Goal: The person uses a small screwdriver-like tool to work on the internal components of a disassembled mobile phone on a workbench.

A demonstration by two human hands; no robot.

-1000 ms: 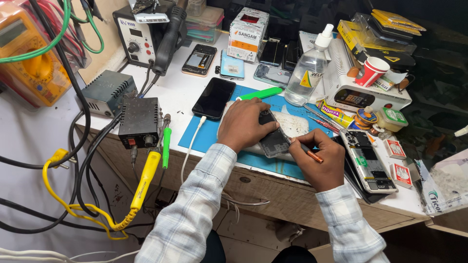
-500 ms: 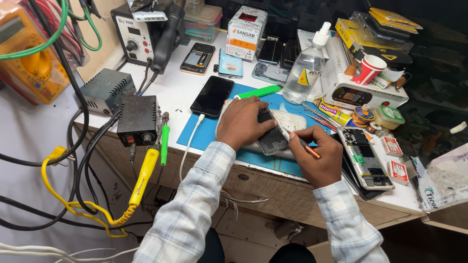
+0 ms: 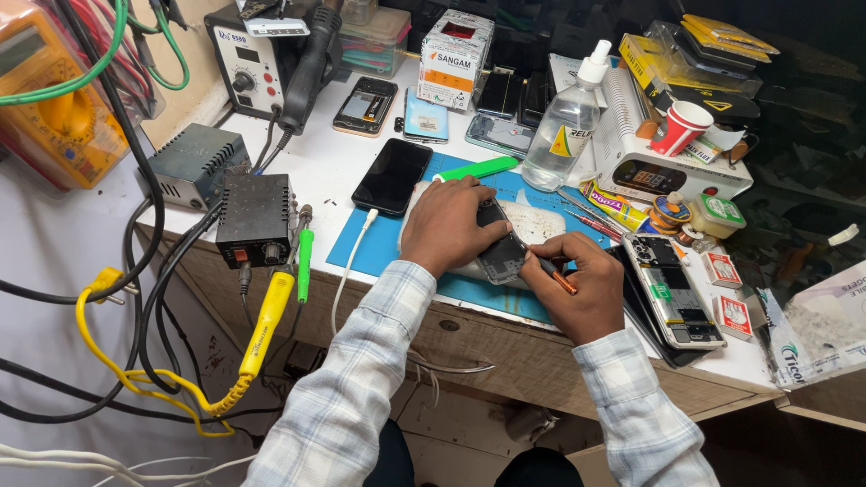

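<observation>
The right hand (image 3: 586, 289) drew its orange-handled tool (image 3: 552, 275) leftward until the tip met the opened phone (image 3: 499, 255); the left hand (image 3: 446, 225) shifted slightly nearer.

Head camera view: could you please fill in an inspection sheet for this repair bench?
Surface: white bench with blue mat.
Job's things: opened phone, orange-handled tool.
Clutter: black phone, clear bottle, red cup, second opened phone.
Hands: left hand steadies the opened phone; right hand holds the tool.
Cables: yellow cable, black leads beside it.
Surroundings: yellow multimeter.
</observation>
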